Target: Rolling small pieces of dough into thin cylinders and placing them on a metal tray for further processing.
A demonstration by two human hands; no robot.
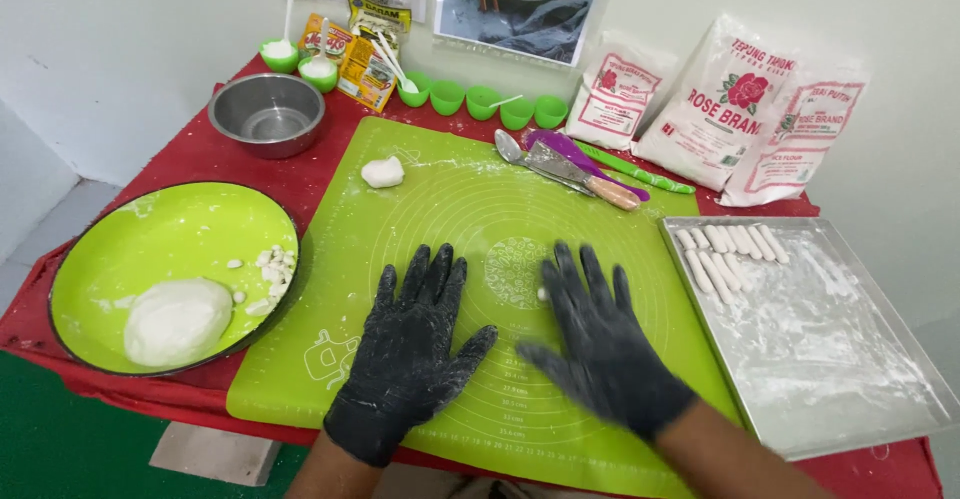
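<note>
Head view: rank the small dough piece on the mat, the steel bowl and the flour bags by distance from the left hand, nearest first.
1. Small dough piece, on the mat above the left hand.
2. Steel bowl, far left corner.
3. Flour bags, far right by the wall.

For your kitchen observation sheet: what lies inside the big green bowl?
The green bowl holds a large ball of white dough and several small cut dough bits. Whatever lies beneath the ball is covered.
</note>
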